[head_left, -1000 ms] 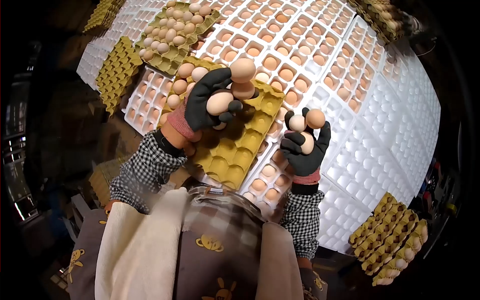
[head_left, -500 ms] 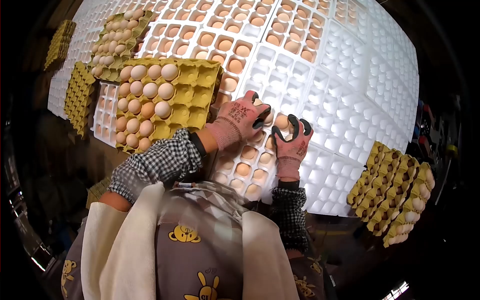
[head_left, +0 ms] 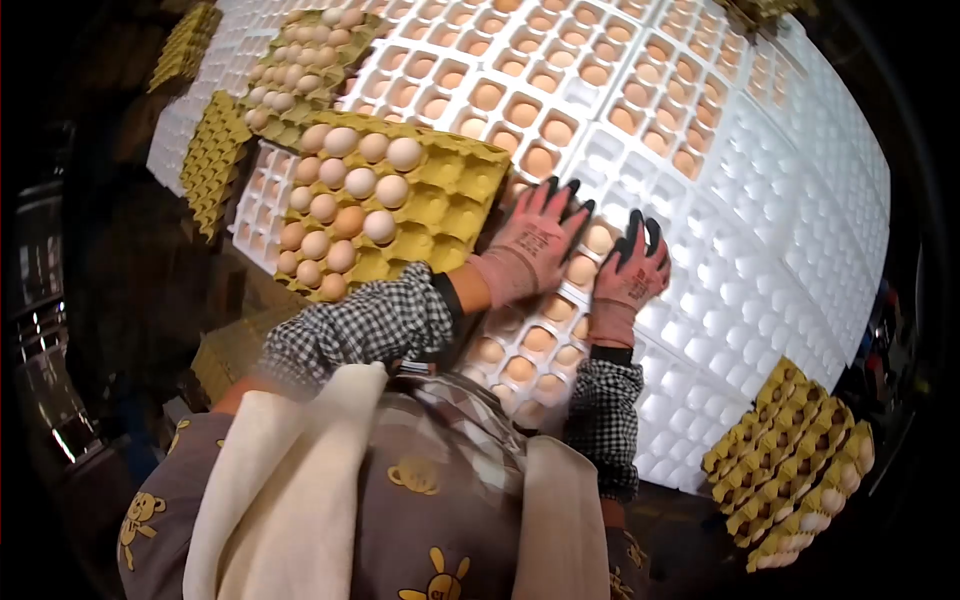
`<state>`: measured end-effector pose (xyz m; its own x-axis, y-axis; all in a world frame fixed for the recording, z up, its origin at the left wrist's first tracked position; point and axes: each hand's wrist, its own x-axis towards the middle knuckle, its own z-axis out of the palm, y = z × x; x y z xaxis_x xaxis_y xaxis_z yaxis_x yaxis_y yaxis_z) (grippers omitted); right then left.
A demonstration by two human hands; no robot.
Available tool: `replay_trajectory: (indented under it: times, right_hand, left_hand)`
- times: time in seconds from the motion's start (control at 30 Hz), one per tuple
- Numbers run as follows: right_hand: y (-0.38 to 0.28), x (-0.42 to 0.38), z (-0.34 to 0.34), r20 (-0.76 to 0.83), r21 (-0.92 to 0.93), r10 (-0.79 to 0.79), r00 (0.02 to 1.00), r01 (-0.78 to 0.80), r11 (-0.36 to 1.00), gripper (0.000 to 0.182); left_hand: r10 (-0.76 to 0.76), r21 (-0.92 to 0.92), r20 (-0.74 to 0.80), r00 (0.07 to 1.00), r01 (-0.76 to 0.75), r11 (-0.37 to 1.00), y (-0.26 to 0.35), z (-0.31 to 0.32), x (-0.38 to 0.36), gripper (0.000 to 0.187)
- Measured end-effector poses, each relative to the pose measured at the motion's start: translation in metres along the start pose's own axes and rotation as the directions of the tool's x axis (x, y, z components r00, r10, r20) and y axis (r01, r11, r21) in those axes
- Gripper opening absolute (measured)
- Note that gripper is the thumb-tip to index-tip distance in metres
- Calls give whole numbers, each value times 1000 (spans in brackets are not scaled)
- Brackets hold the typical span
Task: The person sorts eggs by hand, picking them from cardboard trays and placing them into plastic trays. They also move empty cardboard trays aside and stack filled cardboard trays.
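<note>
Both hands wear pink gloves with black fingertips. My left hand lies palm down over a white foam tray, its fingers stretched out and apart beside the yellow carton's right edge. To its right, my right hand rests over the tray with fingers spread. Between the hands, brown eggs sit in the tray's cells. Nearer my body, more eggs fill the lower cells. Left of my left hand is the yellow egg carton, with pale and brown eggs on its left part and bare cups on its right.
White foam trays cover the surface to the right, their cells bare. Trays holding eggs stretch across the back. Further yellow cartons stand at the left, upper left and lower right.
The view has shifted, so the scene appears further right and lower. My left hand's fingers, bent around an egg before, are now stretched out. My right hand's fingers now lie flatter beside the eggs.
</note>
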<state>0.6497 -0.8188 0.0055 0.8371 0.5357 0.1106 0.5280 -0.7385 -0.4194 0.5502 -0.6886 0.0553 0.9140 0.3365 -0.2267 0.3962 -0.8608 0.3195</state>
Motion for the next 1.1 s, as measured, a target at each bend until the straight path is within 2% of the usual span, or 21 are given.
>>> replay_trajectory:
  times: [0.03,0.13,0.23,0.27,0.3,0.33,0.37,0.43,0.47,0.5,0.53,0.6,0.67,0.73,0.8,0.87,0.93,1.0,1.03,1.07,1.1]
  right_hand:
    - [8,-4,13,20,-91,-56,998,57,994,65]
    - [4,-4,3,112,-122,-79,991,93,988,66]
    - [-6,-2,2,-11,15,-76,997,76,997,60]
    - [-13,-3,3,-48,310,-45,998,57,949,56]
    - [-22,-6,3,-69,575,-4,998,43,817,52]
    - [-45,-9,-11,-39,611,-35,999,51,790,44]
    - [-68,-15,-17,-6,702,-55,998,43,711,43]
    - [-109,-24,-26,12,769,-123,992,70,635,41]
    - [-126,-28,-31,15,750,-164,986,98,654,41]
    - [-143,-34,-35,75,829,-146,986,19,559,41]
    - [-159,-42,-44,207,865,-92,974,-138,483,42]
    - [-184,-48,-47,293,810,-147,945,-164,563,44]
    - [-207,-49,-32,245,761,-260,934,-19,648,51]
    - [-229,-46,-8,142,478,-435,889,323,817,62]
    - [-256,-42,6,267,5,-510,818,528,849,62]
    - [-249,-31,24,146,333,-467,872,401,853,50]
    - [-237,-31,29,109,668,-299,948,153,728,35]
    - [-233,-35,4,230,833,-144,963,-118,540,27]
    - [-231,-31,0,-179,650,-470,865,462,604,24]
    - [-230,-34,-3,42,874,-219,975,70,481,23]
    - [-231,-28,-14,3,740,-333,943,222,635,24]
  left_hand:
    - [32,-6,21,999,-32,999,4,-9,-12,63]
    - [166,-324,-50,985,-173,930,-9,-23,-64,46]
    - [-140,-196,-382,913,68,978,-54,-79,-126,48]
    - [-254,-142,-475,843,211,967,-73,-89,-139,51]
    - [-294,-7,-347,891,311,950,-90,-93,-144,55]
    - [-349,136,-216,912,382,914,-106,-93,-150,59]
    - [-351,123,-223,910,383,915,-119,-91,-157,59]
    - [-231,-7,-173,957,233,972,-147,-88,-158,67]
    - [-247,-224,-282,927,187,956,-156,-85,-165,64]
    - [-291,-581,-277,916,81,810,-158,-88,-168,62]
    - [-330,-847,-239,913,-30,531,-162,-93,-171,60]
    - [-277,-870,-282,919,-124,478,-167,-106,-178,56]
    - [-300,-981,80,951,21,-194,-160,-128,-187,52]
    - [-249,-947,133,959,50,-316,-173,-128,-192,54]
    - [-282,-966,98,954,23,-259,-194,-132,-200,50]
    - [-347,-983,89,933,25,-184,-229,-154,-209,46]
    - [-639,-982,-114,761,-182,-42,-296,-131,-196,41]
    - [-739,-926,-344,579,-76,371,-365,-118,-177,38]
    - [-728,-864,-419,542,9,504,-398,-110,-163,40]
    - [-696,-777,-500,515,90,624,-425,-103,-149,42]
    - [-663,-691,-499,558,206,693,-446,-101,-142,44]
